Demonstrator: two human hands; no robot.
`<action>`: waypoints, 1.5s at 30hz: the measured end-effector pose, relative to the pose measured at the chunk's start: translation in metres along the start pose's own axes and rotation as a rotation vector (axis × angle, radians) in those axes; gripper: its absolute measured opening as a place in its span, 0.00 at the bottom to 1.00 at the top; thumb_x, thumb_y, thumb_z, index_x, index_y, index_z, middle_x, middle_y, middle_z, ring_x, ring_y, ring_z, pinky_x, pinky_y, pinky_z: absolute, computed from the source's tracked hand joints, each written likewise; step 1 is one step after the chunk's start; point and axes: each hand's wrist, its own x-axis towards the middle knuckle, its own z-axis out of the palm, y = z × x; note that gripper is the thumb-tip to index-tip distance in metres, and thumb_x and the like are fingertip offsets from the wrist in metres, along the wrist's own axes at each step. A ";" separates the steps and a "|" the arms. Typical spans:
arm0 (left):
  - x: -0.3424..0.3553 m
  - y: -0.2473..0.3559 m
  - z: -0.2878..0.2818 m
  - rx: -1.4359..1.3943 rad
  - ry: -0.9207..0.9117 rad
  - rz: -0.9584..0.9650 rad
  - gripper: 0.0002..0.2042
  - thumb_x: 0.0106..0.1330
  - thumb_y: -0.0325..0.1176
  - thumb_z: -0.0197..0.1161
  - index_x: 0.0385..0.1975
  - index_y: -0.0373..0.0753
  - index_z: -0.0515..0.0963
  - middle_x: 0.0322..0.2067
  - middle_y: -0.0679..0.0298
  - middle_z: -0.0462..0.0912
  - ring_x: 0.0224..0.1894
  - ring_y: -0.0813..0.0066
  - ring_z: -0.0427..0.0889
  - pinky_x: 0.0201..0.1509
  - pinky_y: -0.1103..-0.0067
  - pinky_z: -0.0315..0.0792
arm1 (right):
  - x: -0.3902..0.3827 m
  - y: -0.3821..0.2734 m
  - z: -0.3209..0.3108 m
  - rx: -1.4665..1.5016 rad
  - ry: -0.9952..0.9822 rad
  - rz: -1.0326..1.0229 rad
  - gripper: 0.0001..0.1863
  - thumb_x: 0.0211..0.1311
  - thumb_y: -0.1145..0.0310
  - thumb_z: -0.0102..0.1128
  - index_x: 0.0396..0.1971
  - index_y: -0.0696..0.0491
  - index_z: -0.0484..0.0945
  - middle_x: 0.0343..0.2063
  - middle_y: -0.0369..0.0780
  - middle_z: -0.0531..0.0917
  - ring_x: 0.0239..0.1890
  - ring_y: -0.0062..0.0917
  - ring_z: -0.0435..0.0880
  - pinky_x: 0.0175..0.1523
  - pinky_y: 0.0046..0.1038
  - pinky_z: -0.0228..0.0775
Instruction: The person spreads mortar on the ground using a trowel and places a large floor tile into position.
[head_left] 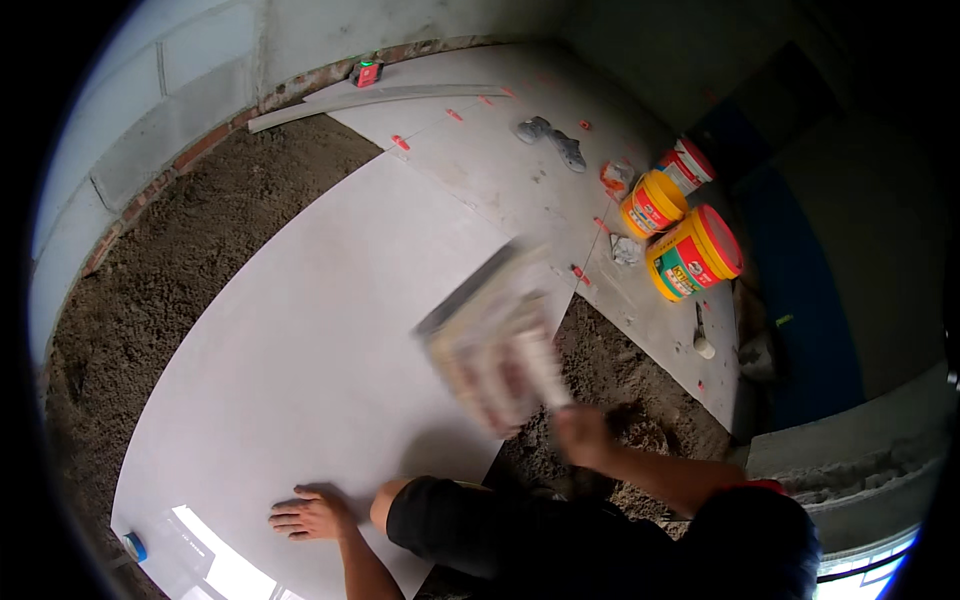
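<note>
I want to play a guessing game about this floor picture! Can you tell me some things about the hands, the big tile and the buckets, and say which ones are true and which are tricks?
1. The left hand lies flat on the big pale tile. True.
2. The right hand is empty. False: it grips a blurred flat tool by its handle, raised over the tile.
3. The yellow buckets stand on the sandy bed. False: they stand on the laid tiles at the far right.
4. Sandy bedding lies to the left of the big tile. True.
5. The small green-lit device sits in the middle of the big tile. False: it sits by the far wall.
</note>
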 end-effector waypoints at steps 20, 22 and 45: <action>-0.033 0.018 0.001 -0.035 -0.038 0.081 0.38 0.72 0.61 0.31 0.69 0.31 0.52 0.69 0.46 0.51 0.72 0.50 0.51 0.70 0.55 0.48 | 0.071 0.074 0.075 -0.417 -0.360 0.297 0.35 0.71 0.42 0.36 0.31 0.60 0.80 0.26 0.53 0.82 0.31 0.47 0.84 0.38 0.42 0.75; -0.010 0.000 0.021 -0.111 0.051 0.184 0.38 0.72 0.60 0.33 0.69 0.31 0.51 0.70 0.47 0.50 0.72 0.52 0.50 0.70 0.55 0.47 | 0.121 0.036 0.112 -0.313 -0.420 0.320 0.40 0.69 0.37 0.31 0.29 0.60 0.81 0.28 0.55 0.82 0.34 0.49 0.83 0.41 0.45 0.74; -0.101 -0.190 0.022 -0.504 -0.054 -0.375 0.36 0.66 0.45 0.48 0.68 0.25 0.49 0.70 0.42 0.44 0.74 0.49 0.38 0.74 0.60 0.34 | 0.102 -0.200 0.049 0.223 -0.494 -0.217 0.28 0.71 0.42 0.36 0.31 0.55 0.69 0.17 0.36 0.70 0.12 0.18 0.67 0.14 0.19 0.58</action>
